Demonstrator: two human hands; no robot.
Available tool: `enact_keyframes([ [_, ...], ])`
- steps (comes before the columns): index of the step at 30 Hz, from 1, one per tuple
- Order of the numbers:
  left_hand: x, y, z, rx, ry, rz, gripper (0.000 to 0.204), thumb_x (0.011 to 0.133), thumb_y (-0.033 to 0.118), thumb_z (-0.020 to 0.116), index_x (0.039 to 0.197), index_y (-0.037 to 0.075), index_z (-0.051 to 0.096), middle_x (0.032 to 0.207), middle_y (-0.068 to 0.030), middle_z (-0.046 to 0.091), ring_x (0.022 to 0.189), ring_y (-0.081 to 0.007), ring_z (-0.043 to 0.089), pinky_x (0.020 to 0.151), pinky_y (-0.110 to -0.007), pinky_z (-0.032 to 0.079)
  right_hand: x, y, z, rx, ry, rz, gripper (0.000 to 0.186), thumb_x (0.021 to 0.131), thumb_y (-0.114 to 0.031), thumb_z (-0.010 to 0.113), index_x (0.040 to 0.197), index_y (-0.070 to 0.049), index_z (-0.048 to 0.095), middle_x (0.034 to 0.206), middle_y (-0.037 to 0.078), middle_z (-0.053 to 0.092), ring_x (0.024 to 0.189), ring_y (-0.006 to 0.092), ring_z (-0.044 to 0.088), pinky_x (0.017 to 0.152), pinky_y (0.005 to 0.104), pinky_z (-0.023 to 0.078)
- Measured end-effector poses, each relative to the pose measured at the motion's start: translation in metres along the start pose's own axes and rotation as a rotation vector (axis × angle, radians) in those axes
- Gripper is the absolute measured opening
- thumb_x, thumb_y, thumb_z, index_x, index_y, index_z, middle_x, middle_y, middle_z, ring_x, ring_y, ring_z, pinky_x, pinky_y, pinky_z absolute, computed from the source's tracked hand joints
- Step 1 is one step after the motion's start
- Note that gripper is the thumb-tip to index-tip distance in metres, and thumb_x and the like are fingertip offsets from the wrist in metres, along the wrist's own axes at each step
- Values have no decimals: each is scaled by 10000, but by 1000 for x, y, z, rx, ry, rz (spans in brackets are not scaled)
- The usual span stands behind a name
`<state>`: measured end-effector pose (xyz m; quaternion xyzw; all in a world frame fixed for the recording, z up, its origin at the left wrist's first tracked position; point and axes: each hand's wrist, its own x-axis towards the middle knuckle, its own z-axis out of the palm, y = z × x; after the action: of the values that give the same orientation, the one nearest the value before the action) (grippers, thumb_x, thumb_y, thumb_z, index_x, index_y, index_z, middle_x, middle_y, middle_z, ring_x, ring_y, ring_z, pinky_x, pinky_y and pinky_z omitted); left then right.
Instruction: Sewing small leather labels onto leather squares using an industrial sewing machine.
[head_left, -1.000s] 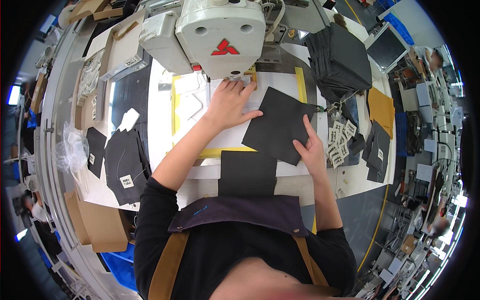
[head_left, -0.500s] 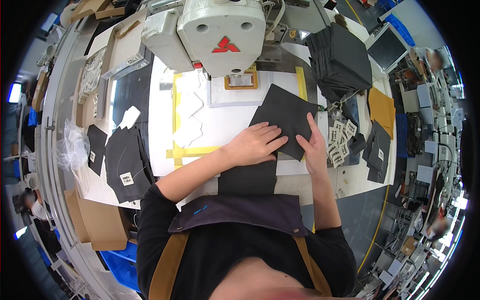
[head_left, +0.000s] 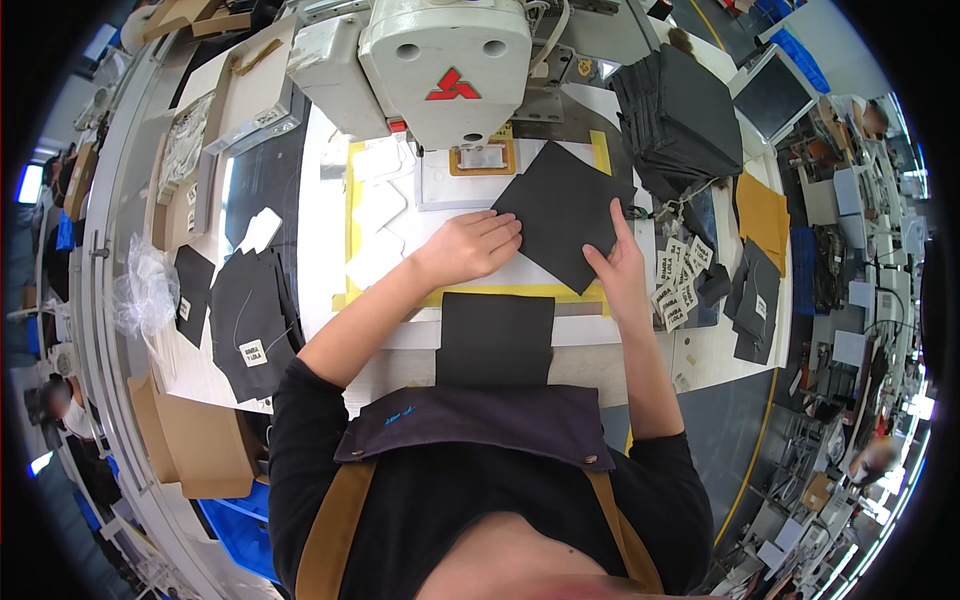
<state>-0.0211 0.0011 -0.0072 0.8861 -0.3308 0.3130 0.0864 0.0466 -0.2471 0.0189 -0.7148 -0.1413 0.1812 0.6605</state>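
A squarish black panel (head_left: pixel 565 220), fabric or leather-like, is turned cornerwise over the white work surface in front of the machine head. At its left corner are the fingertips of my left hand (head_left: pixel 468 247), pressed together, with the thumb hidden. My right hand (head_left: pixel 622 268) grips the panel's right edge, the thumb on top and the index finger stretched along the side. Nearer to me, a second black panel (head_left: pixel 497 335) lies across the table's front edge. Beyond the held panel is a small brass-coloured frame (head_left: pixel 483 158) under the white machine head (head_left: pixel 445 75).
Thick black pieces (head_left: pixel 680 120) are stacked at the back right. Small white printed labels (head_left: pixel 680 285) lie scattered right of my right hand. Black cut pieces (head_left: pixel 250 320) lie at left, near a clear plastic bag (head_left: pixel 145 290). Yellow tape (head_left: pixel 352 210) borders the white surface.
My left hand has slid left, off the middle of the black panel to its left corner. The panel has shifted slightly away from me and turned, uncovering more of the nearer panel.
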Motion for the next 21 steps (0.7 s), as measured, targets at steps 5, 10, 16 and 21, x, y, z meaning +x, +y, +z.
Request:
enact_keyframes([
  [5, -2, -14, 1, 72, -1, 20, 187, 741, 81, 629, 920, 42, 667, 1037, -74, 687, 1000, -206, 676, 853, -319, 568, 19, 10, -2, -85, 22, -26, 764, 846, 101, 588, 1514, -32, 242, 1382, 124, 488, 747, 37, 461, 653, 175, 422],
  [10, -3, -32, 2, 29, -41, 63, 264, 762, 67, 611, 1018, 28, 668, 1094, -103, 684, 1042, -232, 668, 853, -335, 576, 36, 12, -4, -137, 16, -74, 779, 821, 76, 621, 1507, -42, 272, 1372, 102, 506, 649, 26, 407, 591, 174, 400],
  [16, -12, -42, -3, 78, -100, 59, 283, 752, 64, 623, 1029, 30, 667, 1100, -104, 684, 1030, -225, 677, 795, -323, 588, 70, 3, 12, -128, 34, -198, 743, 824, 78, 631, 1486, -35, 313, 1526, 157, 334, 871, 64, 566, 728, 201, 484],
  [21, -36, -44, -4, 150, -78, -62, 298, 734, 55, 633, 1028, 23, 667, 1105, -113, 682, 1017, -231, 685, 746, -318, 594, 68, -5, 34, -127, -65, -297, 636, 831, 56, 639, 1418, -87, 439, 1544, 161, 311, 1029, 135, 591, 856, 247, 484],
])
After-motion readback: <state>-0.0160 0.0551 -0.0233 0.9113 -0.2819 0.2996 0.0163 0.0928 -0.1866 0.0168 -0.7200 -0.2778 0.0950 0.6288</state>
